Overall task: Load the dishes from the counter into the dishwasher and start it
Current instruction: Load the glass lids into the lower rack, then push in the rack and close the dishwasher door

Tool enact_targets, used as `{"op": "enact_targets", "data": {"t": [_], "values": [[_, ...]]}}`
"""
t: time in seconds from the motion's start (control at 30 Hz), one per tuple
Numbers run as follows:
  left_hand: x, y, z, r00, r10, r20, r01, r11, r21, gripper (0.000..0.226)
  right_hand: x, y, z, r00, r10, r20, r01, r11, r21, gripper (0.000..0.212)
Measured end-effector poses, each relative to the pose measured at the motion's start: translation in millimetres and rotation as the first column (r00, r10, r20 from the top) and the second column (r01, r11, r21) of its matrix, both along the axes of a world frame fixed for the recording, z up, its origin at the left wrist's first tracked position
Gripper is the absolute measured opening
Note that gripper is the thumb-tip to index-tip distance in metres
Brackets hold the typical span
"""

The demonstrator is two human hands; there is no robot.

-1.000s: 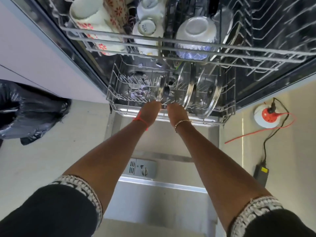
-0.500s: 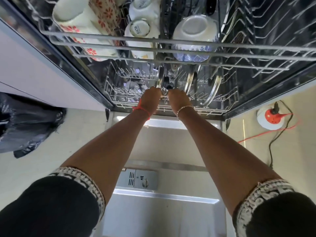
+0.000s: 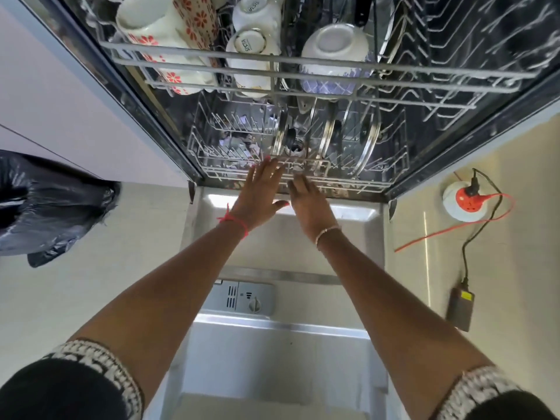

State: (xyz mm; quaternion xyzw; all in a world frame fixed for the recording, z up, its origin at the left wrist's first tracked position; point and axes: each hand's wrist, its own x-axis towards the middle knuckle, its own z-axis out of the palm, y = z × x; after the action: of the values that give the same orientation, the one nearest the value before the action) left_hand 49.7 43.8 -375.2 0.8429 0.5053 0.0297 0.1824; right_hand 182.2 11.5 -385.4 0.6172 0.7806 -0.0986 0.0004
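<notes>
The dishwasher stands open, its steel door (image 3: 281, 344) folded down below me. The lower rack (image 3: 218, 165) sits inside the tub and holds glass pot lids (image 3: 363, 140) on edge. The upper rack (image 3: 303, 68) is pulled out and carries floral mugs (image 3: 157, 28), white cups (image 3: 251, 47) and an upturned bowl (image 3: 333, 47). My left hand (image 3: 260, 192) and my right hand (image 3: 309, 201) are stretched out with straight fingers at the front rail of the lower rack, fingertips on or just over it, holding nothing.
A black rubbish bag (image 3: 45, 204) lies on the floor to the left. On the right floor are a round white and red socket (image 3: 463, 204), an orange cable (image 3: 454, 228) and a black power adapter (image 3: 460, 310). The detergent dispenser (image 3: 245, 298) sits in the door.
The lower rack has slid from the door back into the tub, pushed by both hands. My fingers, curled at the rail before, have straightened out.
</notes>
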Motion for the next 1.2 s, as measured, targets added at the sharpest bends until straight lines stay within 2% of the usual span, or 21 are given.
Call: {"op": "enact_targets", "data": {"t": [0.1,0.17,0.3,0.47,0.63,0.77,0.93,1.07,1.2], "values": [[-6,-35,-3,0.998,-0.043,-0.050,0.044,0.999,0.016,0.068,3,-46,-11,0.998,0.029,0.055,-0.026,0.998,-0.048,0.042],[-8,-57,-8,0.997,-0.031,-0.069,0.030,0.999,-0.011,0.066,4,-67,-7,0.997,0.051,0.051,-0.048,0.997,-0.062,0.032],[-15,-100,-6,0.995,-0.015,-0.094,0.011,0.999,-0.039,0.064,1,-102,8,0.999,-0.012,0.036,0.016,0.994,-0.107,0.049],[-23,-156,4,0.990,-0.039,-0.135,0.032,0.998,-0.056,0.061,3,-147,33,1.000,0.016,0.003,-0.015,0.979,-0.202,0.051],[-29,-222,18,0.992,0.001,-0.123,-0.015,0.994,-0.109,0.064,-1,-207,46,1.000,-0.022,-0.003,0.020,0.971,-0.239,0.053],[-42,-281,21,0.989,-0.018,-0.148,0.006,0.996,-0.087,0.074,-12,-263,49,0.998,-0.052,-0.023,0.044,0.960,-0.278,0.055],[-61,-348,13,0.987,-0.031,-0.157,0.005,0.986,-0.164,0.084,-27,-341,34,0.995,-0.090,-0.034,0.075,0.945,-0.319,0.059],[-72,-398,-2,0.987,-0.075,-0.143,0.042,0.974,-0.221,0.078,-47,-400,7,0.981,-0.190,-0.027,0.172,0.932,-0.318,0.063],[-92,-451,-29,0.988,-0.092,-0.126,0.052,0.954,-0.294,0.070,-68,-458,-22,0.958,-0.280,-0.065,0.230,0.882,-0.411,0.059]]}}
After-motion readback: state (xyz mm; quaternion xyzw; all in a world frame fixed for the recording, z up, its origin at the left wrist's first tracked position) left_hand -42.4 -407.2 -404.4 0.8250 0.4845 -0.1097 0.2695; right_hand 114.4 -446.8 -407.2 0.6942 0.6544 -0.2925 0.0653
